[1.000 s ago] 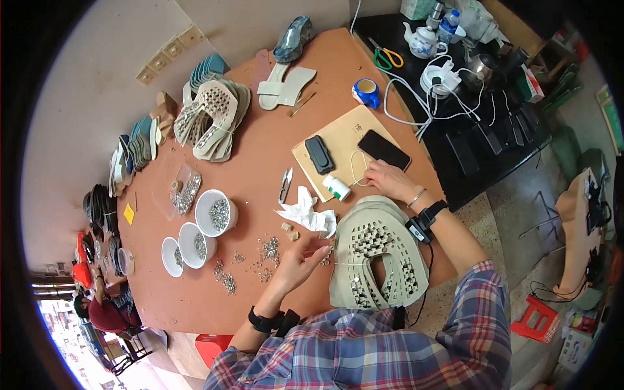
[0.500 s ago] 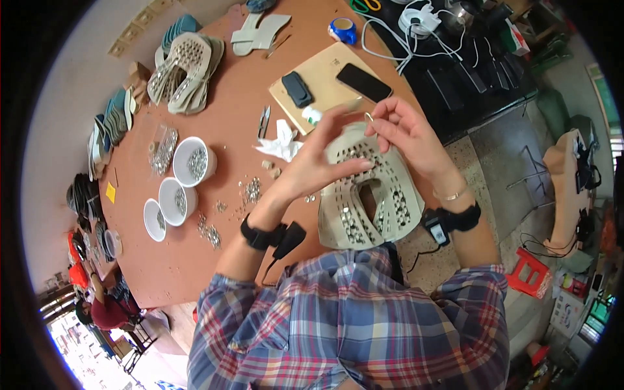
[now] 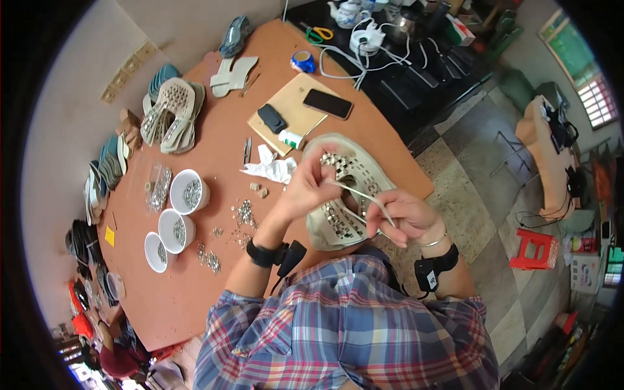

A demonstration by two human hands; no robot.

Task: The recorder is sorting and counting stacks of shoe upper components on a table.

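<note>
Left hand: fingers curled, gripping a pale cord
Right hand: grasping that cord too
Pale cord: pulled between both hands, over the perforated uppers
Perforated uppers: by the table edge
White tubs: off left

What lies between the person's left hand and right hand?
In the head view, a pale cord spans from the left hand to the right hand.

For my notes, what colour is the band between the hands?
The band is whitish, seen best in head view.
</note>
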